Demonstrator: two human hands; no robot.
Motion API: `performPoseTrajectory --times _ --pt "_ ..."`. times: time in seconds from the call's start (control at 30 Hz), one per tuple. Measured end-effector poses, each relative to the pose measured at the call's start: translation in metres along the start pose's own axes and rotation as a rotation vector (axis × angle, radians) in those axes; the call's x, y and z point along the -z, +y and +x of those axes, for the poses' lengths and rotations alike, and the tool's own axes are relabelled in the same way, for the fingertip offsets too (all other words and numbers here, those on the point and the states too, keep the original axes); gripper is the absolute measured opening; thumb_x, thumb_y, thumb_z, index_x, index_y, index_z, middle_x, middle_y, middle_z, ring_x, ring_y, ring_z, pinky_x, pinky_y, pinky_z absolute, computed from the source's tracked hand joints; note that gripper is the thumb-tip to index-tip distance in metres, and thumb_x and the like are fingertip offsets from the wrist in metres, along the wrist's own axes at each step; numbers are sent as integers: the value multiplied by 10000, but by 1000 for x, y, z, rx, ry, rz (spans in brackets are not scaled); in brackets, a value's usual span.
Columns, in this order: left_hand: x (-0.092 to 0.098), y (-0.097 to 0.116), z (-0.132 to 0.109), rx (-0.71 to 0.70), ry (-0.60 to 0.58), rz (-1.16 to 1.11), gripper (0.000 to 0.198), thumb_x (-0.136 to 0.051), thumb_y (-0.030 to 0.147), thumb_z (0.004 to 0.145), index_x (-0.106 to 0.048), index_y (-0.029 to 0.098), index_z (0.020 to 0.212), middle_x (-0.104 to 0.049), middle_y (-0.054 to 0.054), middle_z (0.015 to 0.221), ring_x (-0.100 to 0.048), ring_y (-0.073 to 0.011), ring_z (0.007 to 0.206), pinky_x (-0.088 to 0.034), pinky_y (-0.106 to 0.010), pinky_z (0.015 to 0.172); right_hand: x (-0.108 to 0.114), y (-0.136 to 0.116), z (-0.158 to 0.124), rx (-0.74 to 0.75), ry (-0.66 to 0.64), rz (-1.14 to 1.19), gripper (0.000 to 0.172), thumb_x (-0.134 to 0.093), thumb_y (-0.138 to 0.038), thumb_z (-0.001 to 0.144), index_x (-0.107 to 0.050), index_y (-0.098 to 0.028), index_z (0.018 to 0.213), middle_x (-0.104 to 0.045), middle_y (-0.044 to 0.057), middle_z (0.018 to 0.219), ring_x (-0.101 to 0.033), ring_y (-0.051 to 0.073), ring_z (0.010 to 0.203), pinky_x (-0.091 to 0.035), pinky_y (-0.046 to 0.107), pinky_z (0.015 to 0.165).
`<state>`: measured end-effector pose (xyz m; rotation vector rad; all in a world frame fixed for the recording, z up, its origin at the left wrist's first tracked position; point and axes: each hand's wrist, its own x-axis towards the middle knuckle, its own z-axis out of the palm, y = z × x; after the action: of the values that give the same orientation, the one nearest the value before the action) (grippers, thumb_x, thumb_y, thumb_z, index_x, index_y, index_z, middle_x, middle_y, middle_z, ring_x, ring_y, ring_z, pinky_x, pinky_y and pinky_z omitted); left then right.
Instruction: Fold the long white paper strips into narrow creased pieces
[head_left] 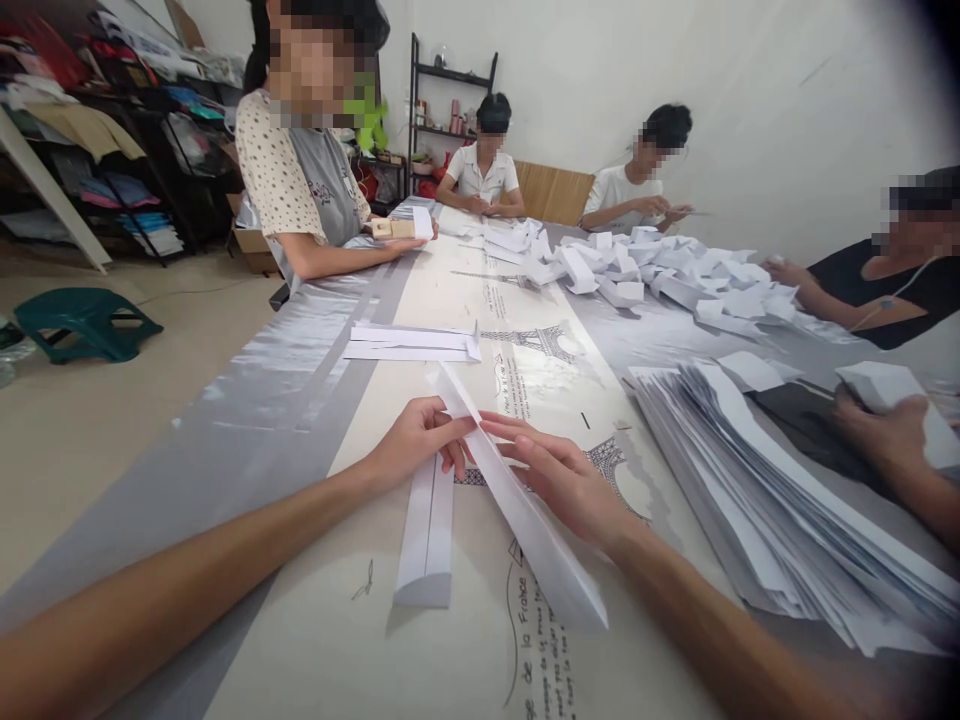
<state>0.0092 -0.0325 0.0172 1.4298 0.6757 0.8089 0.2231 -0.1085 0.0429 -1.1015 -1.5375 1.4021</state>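
My left hand (pixel 420 440) pinches a folded white paper strip (pixel 525 510) near its upper end, thumb on top. The strip slants down to the right, with a raised fold along it. Against its right edge lie the outstretched fingertips of my right hand (pixel 559 475); the right thumb is hidden. Beneath my left hand, another folded paper strip (pixel 426 545) lies on the table, its upper end covered. Farther forward, folded strips (pixel 412 343) lie crosswise on the tablecloth.
A stack of white paper sheets (pixel 750 490) fans out at the right. Behind it is a heap of folded paper pieces (pixel 637 260). Several people sit or stand around the table (pixel 315 620); one person's hand (pixel 885 430) at the right holds folded paper. A green stool (pixel 86 315) stands left.
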Motion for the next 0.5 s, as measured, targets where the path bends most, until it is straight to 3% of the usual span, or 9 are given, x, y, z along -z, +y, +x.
performPoseTrajectory --times 0.07,0.2,0.27,0.4,0.5 --pt "0 1 -1 11 -3 -31 362 -721 516 878 -667 158 849 -723 -69 642 -687 -198 506 -448 -250 455 -1 0 0 -9 8 -58 295 -573 -481 992 -715 -424 1245 -471 -35 1559 -562 300 1287 -467 563 1075" --pt "1 1 -1 37 -35 -146 571 -513 629 964 -713 114 819 -739 -147 667 -708 -233 533 -480 -277 471 -3 1 2 -45 58 -45 265 -705 -422 910 -746 -404 1172 -472 -5 1555 -688 223 934 -531 530 952" --pt "2 0 0 39 -41 -184 647 -448 659 975 -734 96 836 -751 -178 709 -725 -255 568 -513 -297 492 -4 1 3 -53 80 -31 274 -713 -435 900 -744 -380 1167 -545 22 1488 -687 222 929 -526 511 950" --pt "1 -1 0 44 8 -148 530 -587 624 931 -722 115 871 -759 -158 714 -747 -269 621 -559 -308 545 -7 1 4 -81 101 -29 350 -706 -480 897 -697 -337 1216 -684 59 1254 -683 249 957 -527 494 926" --pt "0 0 -1 38 25 -114 444 -667 581 901 -697 140 872 -756 -128 692 -742 -253 601 -550 -291 530 -9 4 4 -57 124 19 403 -729 -477 883 -640 -337 1251 -639 49 1335 -664 254 1071 -509 470 983"
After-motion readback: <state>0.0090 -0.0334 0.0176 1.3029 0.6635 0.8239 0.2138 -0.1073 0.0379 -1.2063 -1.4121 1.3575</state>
